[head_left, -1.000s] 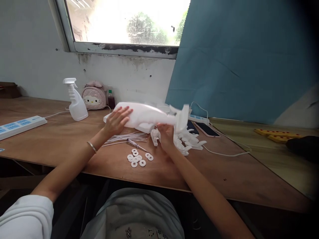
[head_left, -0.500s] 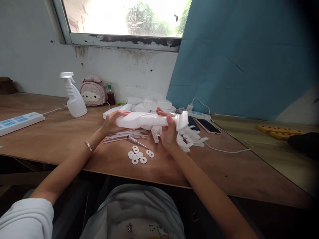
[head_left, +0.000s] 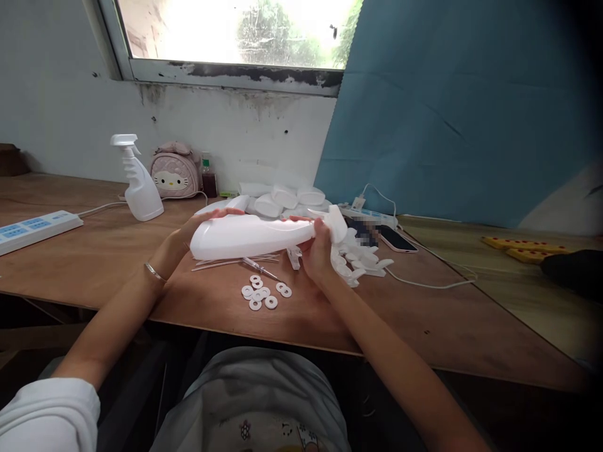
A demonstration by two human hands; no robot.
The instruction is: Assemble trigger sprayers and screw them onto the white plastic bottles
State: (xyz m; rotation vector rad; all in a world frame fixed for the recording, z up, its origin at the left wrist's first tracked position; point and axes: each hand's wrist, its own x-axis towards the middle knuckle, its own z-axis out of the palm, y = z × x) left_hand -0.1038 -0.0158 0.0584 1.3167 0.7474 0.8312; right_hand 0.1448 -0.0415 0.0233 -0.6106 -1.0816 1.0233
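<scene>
A white spray bottle (head_left: 249,236) lies sideways in the air above the table, its trigger head (head_left: 337,223) pointing right. My left hand (head_left: 193,227) is closed around the base end, fingers over the far side. My right hand (head_left: 319,248) grips the neck just below the trigger head, thumb on the near side. Under the bottle are thin white tubes (head_left: 211,266), partly hidden, and a slim screwdriver-like tool (head_left: 261,269). Several white ring washers (head_left: 258,294) lie nearer to me. Loose white trigger heads (head_left: 353,257) are piled right of my right hand.
More white bottles (head_left: 282,198) are heaped behind. A finished-looking spray bottle (head_left: 141,188) stands at left, beside a pink bag (head_left: 174,174) and a small dark bottle (head_left: 208,180). A power strip (head_left: 40,231) lies far left; a phone (head_left: 398,239) lies right, near a white cable (head_left: 438,287).
The bottle's base end has swung left and towards me along with my left hand, and its broad side now shows. My right hand stays at the neck.
</scene>
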